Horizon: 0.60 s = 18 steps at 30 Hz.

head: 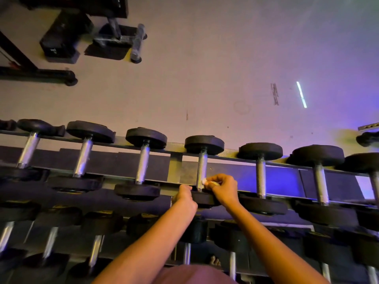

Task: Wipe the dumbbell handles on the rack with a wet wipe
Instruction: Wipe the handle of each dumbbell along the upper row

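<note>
A row of black dumbbells with knurled silver handles lies across the top tier of the rack (283, 182). My right hand (222, 190) pinches a small white wet wipe (205, 182) against the lower end of the middle dumbbell's handle (201, 167). My left hand (183, 196) is curled over the near black head (202, 199) of that same dumbbell, just left of the handle. Both forearms reach up from the bottom of the view.
Neighbouring dumbbell handles (143, 163) (261, 177) sit close on either side. A lower tier holds more dumbbells (95, 251). Beyond the rack lies bare floor, with a bench frame (37, 72) and a machine base (114, 37) at far left.
</note>
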{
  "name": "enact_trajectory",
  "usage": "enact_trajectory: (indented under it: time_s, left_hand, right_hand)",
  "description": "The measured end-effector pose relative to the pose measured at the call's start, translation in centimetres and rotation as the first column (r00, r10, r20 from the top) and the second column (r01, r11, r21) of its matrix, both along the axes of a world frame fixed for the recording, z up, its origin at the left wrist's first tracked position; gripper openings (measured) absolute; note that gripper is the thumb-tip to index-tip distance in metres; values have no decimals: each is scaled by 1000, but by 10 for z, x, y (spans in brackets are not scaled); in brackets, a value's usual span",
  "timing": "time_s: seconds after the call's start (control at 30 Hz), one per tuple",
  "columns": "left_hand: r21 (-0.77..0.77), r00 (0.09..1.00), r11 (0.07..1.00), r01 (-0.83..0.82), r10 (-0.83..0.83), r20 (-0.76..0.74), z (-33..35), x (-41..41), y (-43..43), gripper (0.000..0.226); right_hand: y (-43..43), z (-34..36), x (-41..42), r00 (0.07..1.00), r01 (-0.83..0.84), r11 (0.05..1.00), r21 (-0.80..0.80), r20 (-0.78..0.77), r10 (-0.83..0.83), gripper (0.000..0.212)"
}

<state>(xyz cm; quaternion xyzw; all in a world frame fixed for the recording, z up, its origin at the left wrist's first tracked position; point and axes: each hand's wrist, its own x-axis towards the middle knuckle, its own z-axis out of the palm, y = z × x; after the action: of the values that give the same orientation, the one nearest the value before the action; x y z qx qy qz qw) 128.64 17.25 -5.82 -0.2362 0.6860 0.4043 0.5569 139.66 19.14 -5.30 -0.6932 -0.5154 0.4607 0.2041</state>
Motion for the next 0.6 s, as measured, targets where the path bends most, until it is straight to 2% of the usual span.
enact_trajectory:
  time_s: [0.07,0.2,0.3,0.37,0.5,0.6]
  left_hand:
    - [-12,997,1000,21,-21,-74,1,-1,-1,3]
    - [-70,960,986,154,-166,-226,1,-3,-3,35]
    - [-120,899,963,242,-269,-346,10,-5,-1,41]
    - [-149,834,936,318,-351,-426,8,-3,0,44]
    - [-176,670,873,454,-465,-579,8,2,3,48]
    - [-178,623,852,492,-488,-612,18,1,1,48]
  right_hand:
    - [3,5,-2,998,47,997,55,-30,-46,13]
    - [20,17,-10,985,147,974,173,-112,-128,16]
    - [36,24,-19,985,142,963,228,-126,-116,22]
    - [42,27,-26,995,75,968,238,-79,-58,23]
    - [46,22,-32,989,-102,972,212,130,75,19]
    - [39,20,-26,978,-152,972,181,170,122,13]
